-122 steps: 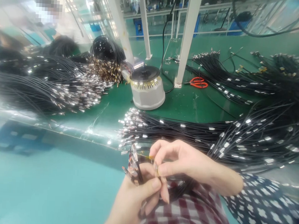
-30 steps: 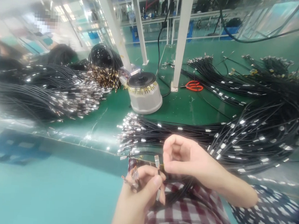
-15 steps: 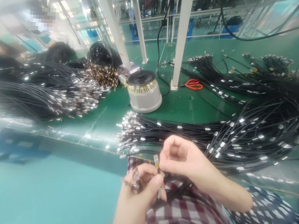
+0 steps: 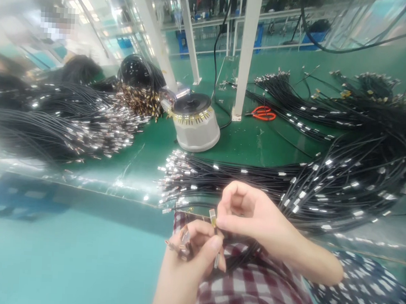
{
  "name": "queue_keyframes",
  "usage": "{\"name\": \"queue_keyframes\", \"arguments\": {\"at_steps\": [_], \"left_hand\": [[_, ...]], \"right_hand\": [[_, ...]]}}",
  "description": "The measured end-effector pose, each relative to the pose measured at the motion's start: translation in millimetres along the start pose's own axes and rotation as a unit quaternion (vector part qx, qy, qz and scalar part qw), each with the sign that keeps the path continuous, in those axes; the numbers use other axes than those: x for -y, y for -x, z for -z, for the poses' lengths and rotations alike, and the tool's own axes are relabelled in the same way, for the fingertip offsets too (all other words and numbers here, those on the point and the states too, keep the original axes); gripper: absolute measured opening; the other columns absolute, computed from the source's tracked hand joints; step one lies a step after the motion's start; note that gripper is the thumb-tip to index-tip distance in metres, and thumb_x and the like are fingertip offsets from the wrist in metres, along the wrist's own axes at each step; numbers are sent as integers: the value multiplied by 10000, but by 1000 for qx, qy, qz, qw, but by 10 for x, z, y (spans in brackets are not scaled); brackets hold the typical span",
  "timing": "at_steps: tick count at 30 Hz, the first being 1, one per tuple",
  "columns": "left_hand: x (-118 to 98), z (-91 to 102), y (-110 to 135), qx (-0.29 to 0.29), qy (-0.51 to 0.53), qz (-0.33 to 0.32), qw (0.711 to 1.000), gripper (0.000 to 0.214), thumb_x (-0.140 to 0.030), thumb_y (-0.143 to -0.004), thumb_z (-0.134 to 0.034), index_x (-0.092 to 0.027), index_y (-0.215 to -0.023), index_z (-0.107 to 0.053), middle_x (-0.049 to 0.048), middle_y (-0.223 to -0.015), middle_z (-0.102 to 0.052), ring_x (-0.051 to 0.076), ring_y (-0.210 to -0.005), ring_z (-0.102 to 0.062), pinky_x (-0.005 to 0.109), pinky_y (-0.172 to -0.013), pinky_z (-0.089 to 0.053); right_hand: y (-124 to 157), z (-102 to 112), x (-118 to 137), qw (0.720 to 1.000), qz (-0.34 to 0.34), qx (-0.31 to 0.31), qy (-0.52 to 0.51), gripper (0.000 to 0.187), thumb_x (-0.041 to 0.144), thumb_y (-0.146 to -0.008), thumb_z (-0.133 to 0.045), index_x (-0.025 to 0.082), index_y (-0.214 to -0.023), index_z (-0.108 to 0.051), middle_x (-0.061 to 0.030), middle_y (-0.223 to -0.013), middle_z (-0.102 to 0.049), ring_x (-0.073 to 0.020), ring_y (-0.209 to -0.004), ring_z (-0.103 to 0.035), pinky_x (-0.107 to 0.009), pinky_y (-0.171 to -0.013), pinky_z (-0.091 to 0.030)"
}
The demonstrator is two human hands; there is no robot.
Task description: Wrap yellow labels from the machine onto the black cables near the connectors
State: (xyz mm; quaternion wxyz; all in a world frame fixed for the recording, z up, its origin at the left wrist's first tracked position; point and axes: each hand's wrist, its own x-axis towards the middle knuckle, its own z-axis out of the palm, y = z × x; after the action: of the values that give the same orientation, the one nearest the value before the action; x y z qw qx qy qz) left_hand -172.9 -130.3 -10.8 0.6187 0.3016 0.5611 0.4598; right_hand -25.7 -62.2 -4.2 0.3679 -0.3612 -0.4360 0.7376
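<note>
Cables (image 4: 290,185): blk, silver tips. Bundle (image 4: 140,100) at back left: gold tips. Table (image 4: 258,141): dk green. Scissors (image 4: 263,113): red-orange. Machine (image 4: 195,124): white body, blk top, gold band. Posts (image 4: 246,53): white. Floor (image 4: 62,253): teal. Cloth (image 4: 249,288): red/white check. Sleeve (image 4: 369,290): navy w/ white spots.

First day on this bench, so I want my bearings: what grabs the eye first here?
Heaps of black cables with shiny tips cover the green table, one fanned just beyond the hands, another heap at far left. Between them stands a round white machine, red scissors behind it to the right. Down front, the left hand grips a small bunch of cable ends while the right hand pinches one metal tip.
</note>
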Motion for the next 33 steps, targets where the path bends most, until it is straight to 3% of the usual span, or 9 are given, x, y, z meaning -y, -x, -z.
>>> {"name": "queue_keyframes", "arguments": {"at_steps": [7,14,21,30,33], "left_hand": [[-5,4,4,-2,-18,1,1000,175,-311,-789,-693,-173,-713,-619,7,-512,-605,92,-503,-419,200,-505,-302],[-9,-28,12,-1,-30,-28,999,175,-316,-780,-706,-173,-718,-626,4,-523,-592,113,-509,-467,208,-502,-322],[12,3,8,11,-40,-41,998,227,-365,-764,-729,-168,-704,-634,9,-526,-589,110,-496,-468,211,-480,-307],[4,60,-7,18,-19,-13,1000,237,-385,-756,-730,-170,-730,-635,11,-521,-591,108,-496,-456,206,-497,-328],[10,47,6,15,-14,-19,1000,248,-387,-744,-741,-170,-713,-625,12,-528,-592,111,-501,-463,216,-503,-331]], "right_hand": [[5,-10,21,999,21,-2,39,268,229,-731,-763,175,-769,-503,26,-704,-598,-109,-677,-521,-274,-683,-414],[-23,-21,21,998,11,-9,62,217,61,-695,-674,181,-761,-505,41,-689,-587,-103,-669,-514,-263,-684,-406],[-58,-4,33,998,-56,39,17,343,266,-678,-786,178,-850,-503,45,-711,-568,-98,-632,-515,-269,-656,-404],[-12,76,-25,996,-2,5,90,224,327,-817,-658,181,-977,-599,-33,-964,-605,-150,-831,-548,-283,-731,-423],[-4,65,-14,989,44,21,142,191,329,-833,-637,195,-969,-653,-41,-998,-623,-183,-911,-564,-310,-790,-434]]}}
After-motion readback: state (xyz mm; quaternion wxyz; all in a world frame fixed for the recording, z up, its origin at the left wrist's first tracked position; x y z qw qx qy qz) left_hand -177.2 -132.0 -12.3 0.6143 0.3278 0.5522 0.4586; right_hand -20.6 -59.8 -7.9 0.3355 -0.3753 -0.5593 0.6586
